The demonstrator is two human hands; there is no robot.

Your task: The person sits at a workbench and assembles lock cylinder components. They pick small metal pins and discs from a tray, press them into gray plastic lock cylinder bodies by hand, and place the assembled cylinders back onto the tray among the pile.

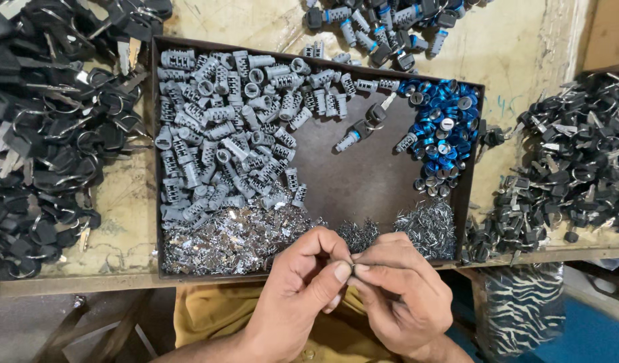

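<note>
two bare hands, left hand (292,292) and right hand (396,292), bare forearms without sleeves, above mustard-yellow cloth garment (208,316).

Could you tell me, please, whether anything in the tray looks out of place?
Yes. One lock cylinder with a black key in it lies alone on the bare middle of the tray, apart from the grey cylinder pile and the blue caps.

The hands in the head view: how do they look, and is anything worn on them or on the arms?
The left hand and the right hand are both bare: no gloves, rings or watch show. The forearms, as far as visible, have no sleeves. The nails are short. Below them, yellow cloth covers the person's lap.
</note>
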